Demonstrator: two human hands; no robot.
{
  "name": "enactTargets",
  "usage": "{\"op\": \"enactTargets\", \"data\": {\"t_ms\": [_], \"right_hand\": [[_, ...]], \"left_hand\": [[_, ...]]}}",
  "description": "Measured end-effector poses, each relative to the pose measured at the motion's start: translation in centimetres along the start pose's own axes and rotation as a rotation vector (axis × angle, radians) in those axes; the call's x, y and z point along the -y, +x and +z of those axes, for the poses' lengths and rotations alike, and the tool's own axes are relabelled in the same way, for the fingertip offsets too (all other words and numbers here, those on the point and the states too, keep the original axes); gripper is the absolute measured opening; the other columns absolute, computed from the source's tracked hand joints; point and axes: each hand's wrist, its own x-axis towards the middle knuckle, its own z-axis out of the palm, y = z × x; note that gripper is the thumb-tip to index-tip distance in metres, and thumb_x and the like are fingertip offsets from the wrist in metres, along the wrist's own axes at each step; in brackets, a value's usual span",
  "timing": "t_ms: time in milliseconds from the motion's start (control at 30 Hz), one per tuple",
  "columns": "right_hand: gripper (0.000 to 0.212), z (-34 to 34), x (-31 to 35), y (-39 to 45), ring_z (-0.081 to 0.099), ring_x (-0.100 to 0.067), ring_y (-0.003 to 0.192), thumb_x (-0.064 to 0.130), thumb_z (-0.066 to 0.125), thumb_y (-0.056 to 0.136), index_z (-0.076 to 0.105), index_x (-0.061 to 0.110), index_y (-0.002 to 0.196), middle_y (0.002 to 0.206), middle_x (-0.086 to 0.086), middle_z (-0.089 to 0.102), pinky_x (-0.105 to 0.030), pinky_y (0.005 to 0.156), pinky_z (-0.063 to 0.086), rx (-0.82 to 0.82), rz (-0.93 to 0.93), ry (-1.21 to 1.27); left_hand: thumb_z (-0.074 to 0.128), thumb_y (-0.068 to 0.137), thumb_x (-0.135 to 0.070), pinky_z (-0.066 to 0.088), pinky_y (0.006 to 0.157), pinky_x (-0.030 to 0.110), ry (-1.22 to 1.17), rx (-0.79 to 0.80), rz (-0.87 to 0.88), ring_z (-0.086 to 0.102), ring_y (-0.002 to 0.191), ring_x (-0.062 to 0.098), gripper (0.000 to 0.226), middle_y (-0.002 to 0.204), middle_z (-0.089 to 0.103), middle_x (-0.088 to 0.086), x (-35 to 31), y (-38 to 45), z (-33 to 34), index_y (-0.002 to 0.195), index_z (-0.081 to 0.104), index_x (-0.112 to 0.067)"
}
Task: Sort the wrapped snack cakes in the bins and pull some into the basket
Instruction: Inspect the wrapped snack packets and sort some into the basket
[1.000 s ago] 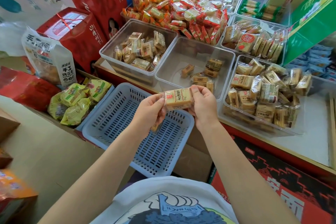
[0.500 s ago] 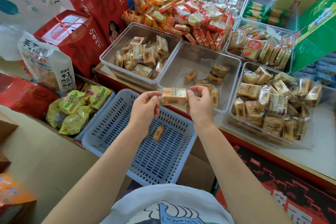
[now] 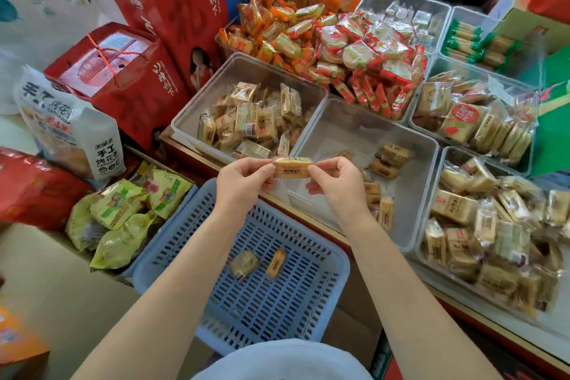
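A wrapped snack cake (image 3: 292, 167) is held level between both hands, above the near edge of the bins. My left hand (image 3: 242, 183) pinches its left end and my right hand (image 3: 334, 183) pinches its right end. Below them stands a blue slotted basket (image 3: 320, 293) with two wrapped cakes (image 3: 259, 264) on its floor. The clear middle bin (image 3: 413, 194) holds a few cakes along its right side. The clear left bin (image 3: 197, 108) and the right bin (image 3: 431, 244) are full of similar tan wrapped cakes.
Red gift boxes (image 3: 123, 77) and a white snack bag (image 3: 66, 126) stand at the left. Green-yellow packets (image 3: 123, 216) lie beside the basket. Orange and red wrapped snacks (image 3: 339, 43) are heaped behind the bins, with more clear bins (image 3: 475, 114) at the back right.
Both hands have carried the cake up and away from me, from over the basket to the bins' near edge. Two cakes now show on the basket floor.
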Motion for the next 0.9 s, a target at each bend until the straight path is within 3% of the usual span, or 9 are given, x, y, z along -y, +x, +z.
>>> {"op": "enactTargets", "data": {"t_ms": [200,300,367,433,567,667,733,833,900], "right_hand": [[0.012,3.8,1.5,5.9,0.073,-0.017,0.078,0.011,0.065,0.098,0.061,0.017,0.089,0.09,-0.007,0.071,-0.028,0.072,0.061,-0.014,-0.096,-0.08],[0.008,5.3,0.9,9.4,0.065,-0.014,0.093,0.013,0.061,0.1,0.063,0.019,0.095,0.097,0.001,0.068,-0.028,0.08,0.052,0.018,-0.174,-0.241],[0.01,5.7,-0.5,11.4,0.056,-0.019,0.109,0.017,0.06,0.101,0.069,0.016,0.106,0.112,-0.002,0.06,-0.023,0.087,0.039,0.078,-0.169,-0.447],[0.021,5.6,-2.2,12.5,0.045,-0.026,0.121,0.02,0.06,0.101,0.072,0.017,0.117,0.12,-0.009,0.049,-0.022,0.093,0.03,0.135,-0.109,-0.606],[0.028,4.4,-3.8,12.2,0.048,-0.021,0.105,0.017,0.058,0.101,0.07,0.025,0.125,0.108,-0.003,0.041,-0.023,0.094,0.042,0.148,-0.123,-0.513],[0.03,2.1,-4.4,11.1,0.049,-0.007,0.091,0.011,0.056,0.101,0.065,0.022,0.127,0.109,-0.001,0.044,-0.004,0.082,0.039,0.062,-0.145,-0.409],[0.031,-0.3,-5.4,10.9,0.05,-0.006,0.096,0.01,0.057,0.099,0.062,0.019,0.129,0.116,-0.001,0.047,-0.006,0.086,0.04,-0.011,-0.099,-0.391],[0.034,-4.6,-7.4,11.2,0.05,-0.01,0.108,0.011,0.061,0.096,0.06,0.017,0.13,0.123,-0.001,0.049,-0.026,0.097,0.043,-0.113,0.014,-0.401],[0.036,-7.4,-8.5,11.5,0.05,-0.013,0.115,0.014,0.063,0.096,0.059,0.016,0.132,0.129,-0.002,0.049,-0.025,0.095,0.039,-0.149,0.088,-0.382]], "left_hand": [[0.072,0.095,-0.009,0.062,0.075,0.032,0.117,-0.11,0.079,0.075,0.079,0.018,0.005,0.084,0.077,0.003,-0.2,6.1,-0.7,0.092,0.074,-0.013],[0.073,0.093,-0.012,0.053,0.072,0.013,0.335,-0.142,0.172,0.067,0.081,0.01,0.006,0.088,0.07,-0.003,0.7,8.6,-1.3,0.091,0.073,-0.017],[0.077,0.091,-0.017,0.042,0.071,0.008,0.567,-0.072,0.2,0.057,0.083,0.006,0.002,0.089,0.061,-0.005,2.2,9.9,-1.8,0.089,0.075,-0.017],[0.079,0.088,-0.023,0.039,0.077,0.018,0.722,0.041,0.126,0.053,0.09,0.013,0.004,0.092,0.054,-0.003,3.8,10.5,-2.0,0.088,0.078,-0.019],[0.079,0.088,-0.024,0.04,0.08,0.034,0.8,-0.064,0.271,0.05,0.093,0.024,0.011,0.091,0.05,0.001,5.3,9.9,-1.1,0.087,0.077,-0.013],[0.071,0.088,-0.028,0.031,0.087,0.028,0.824,-0.146,0.47,0.051,0.098,0.024,0.017,0.099,0.055,0.007,4.9,8.6,1.6,0.088,0.073,-0.011],[0.062,0.089,-0.035,0.029,0.092,0.028,0.82,-0.013,0.553,0.051,0.108,0.023,0.026,0.109,0.06,0.009,5.1,7.7,4.5,0.094,0.073,-0.012],[0.054,0.09,-0.043,0.03,0.107,0.041,0.919,0.242,0.583,0.053,0.124,0.029,0.041,0.127,0.062,0.013,6.7,6.2,8.7,0.108,0.073,-0.012],[0.046,0.092,-0.05,0.022,0.116,0.047,1.036,0.34,0.538,0.049,0.136,0.034,0.054,0.141,0.059,0.016,8.0,5.7,10.7,0.123,0.07,-0.012]]}}
